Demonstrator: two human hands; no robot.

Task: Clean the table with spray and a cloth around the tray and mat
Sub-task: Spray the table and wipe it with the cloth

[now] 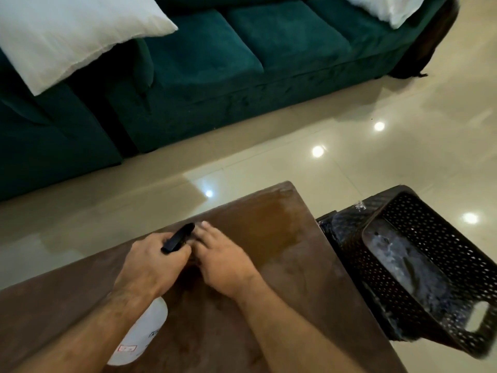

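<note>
Left hand (150,261) grips the neck of the spray bottle (139,335), fingers curled round it just under the black nozzle (178,237); white bottle body hangs below the wrist, over the near part of the table (282,238). Nozzle points away from the person toward the far edge, likely so the mist lands on bare wood ahead. Right hand (220,254) lies beside the nozzle, fingers straight and close together, tips at the spray head; whether it touches or steadies the head, cannot tell (motion blur). Judgement: it is adjusting or bracing the nozzle before spraying. Faint wet sheen on the far right of the tabletop. Dark perforated basket (419,265) sits off the right table edge, apart from the hands. No cloth, tray or mat in view. Green sofa (242,63) with white pillows (67,36) beyond.
</note>
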